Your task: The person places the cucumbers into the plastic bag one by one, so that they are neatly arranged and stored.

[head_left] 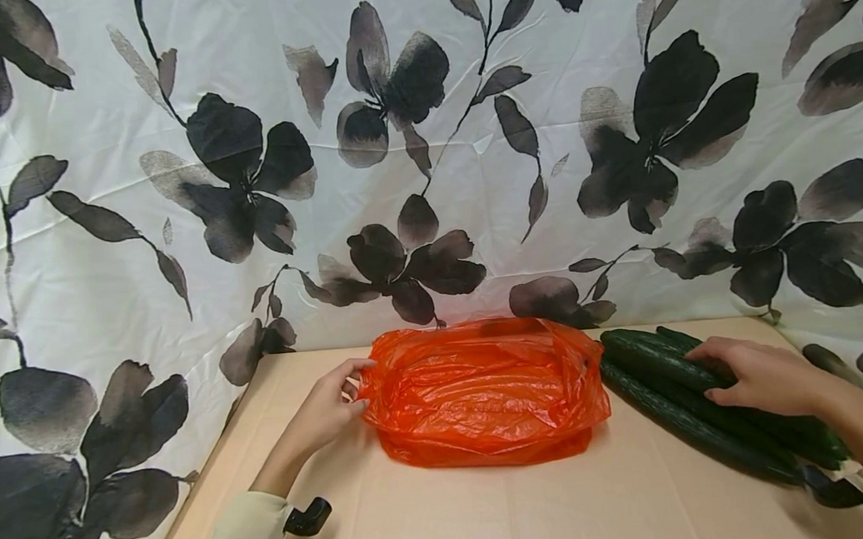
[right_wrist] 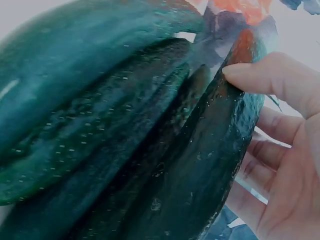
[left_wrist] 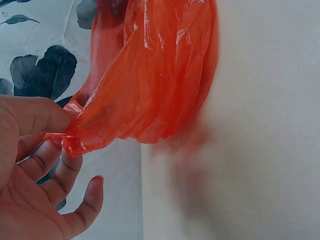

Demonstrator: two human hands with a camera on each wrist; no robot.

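An orange plastic bag point(head_left: 485, 391) lies crumpled on the beige table point(head_left: 494, 516), mouth facing up. My left hand point(head_left: 332, 406) pinches the bag's left edge point(left_wrist: 70, 137) between thumb and fingers. To the right of the bag lie several long dark green cucumbers point(head_left: 681, 402) side by side. My right hand point(head_left: 762, 376) rests on top of them, with thumb and fingers curled round one cucumber point(right_wrist: 215, 165) in the right wrist view.
A white cloth with black flower prints point(head_left: 423, 153) hangs behind and drapes down both sides of the table. Bare tabletop lies in front of the bag. A black wrist mount point(head_left: 308, 518) shows at my left sleeve.
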